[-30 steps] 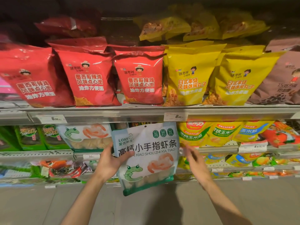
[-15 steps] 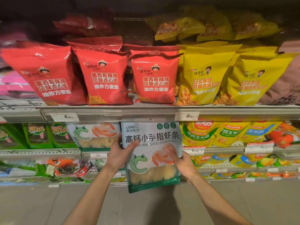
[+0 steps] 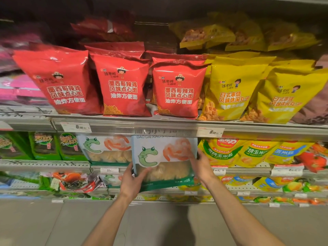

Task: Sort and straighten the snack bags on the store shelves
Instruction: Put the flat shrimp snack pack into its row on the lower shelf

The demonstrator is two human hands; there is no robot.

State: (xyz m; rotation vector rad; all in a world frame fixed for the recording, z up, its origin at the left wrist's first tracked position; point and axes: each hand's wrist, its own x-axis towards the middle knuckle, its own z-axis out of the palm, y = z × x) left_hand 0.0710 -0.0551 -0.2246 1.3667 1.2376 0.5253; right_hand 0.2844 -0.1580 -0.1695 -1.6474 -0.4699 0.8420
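Store shelving w/ red bags [image 3: 122, 86] and yellow bags [image 3: 230, 93] up top, price rail below. I've got the shrimp-stick bag [image 3: 163, 162] half under that rail, top edge hidden behind it. My left hand [image 3: 132, 181] grips its lower left corner, thumb over the front; my right hand [image 3: 201, 165] holds the right edge, prob. to keep it square beside the matching bag [image 3: 106, 150].

The shrimp-stick bag [image 3: 164, 157] reads "GAO GAI XIAO" and "118克"; a shelf tag [image 3: 109, 170] "10".
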